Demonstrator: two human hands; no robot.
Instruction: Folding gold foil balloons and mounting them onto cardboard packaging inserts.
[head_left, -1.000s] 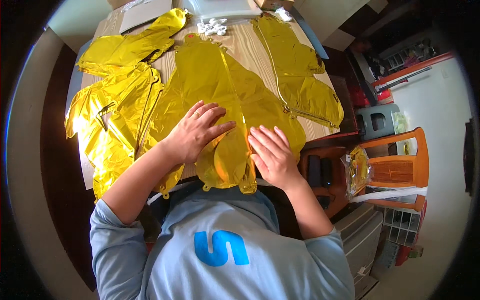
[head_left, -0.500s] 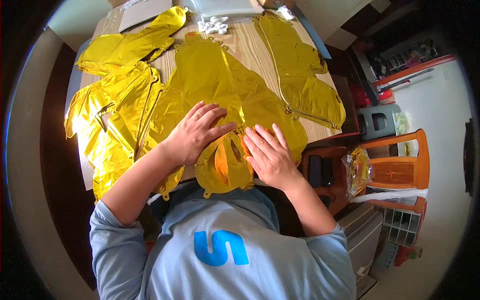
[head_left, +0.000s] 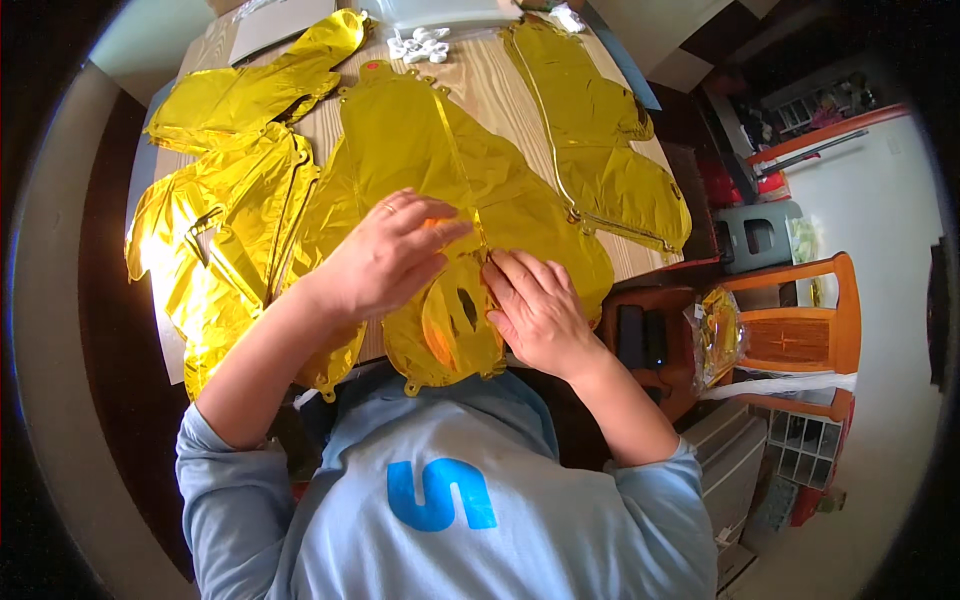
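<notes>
A flat gold foil balloon point(head_left: 400, 130) lies across the middle of the table, with small tabs along its edge. Its near end hangs toward me over the table's edge. My left hand point(head_left: 395, 255) is just above this balloon, its fingers bent and apart, with nothing visible in them; its palm is hidden. To its right, my right hand point(head_left: 540, 310) rests palm down on the foil, fingers stretched out beside a central seam. Orange reflections show in the foil near both hands. Whether the left fingertips touch the foil cannot be told.
More gold foil pieces lie on the wooden table point(head_left: 490, 95): a crumpled one point(head_left: 220, 230) at left, a long one point(head_left: 590, 130) at right. White clips or ties point(head_left: 418, 45) sit at the back. A wooden chair point(head_left: 785, 335) holding a plastic-wrapped gold packet point(head_left: 718, 335) stands at right.
My left hand has lifted off the foil, its fingers curling. My right hand has stayed on the balloon, almost in place. The view has shifted slightly.
</notes>
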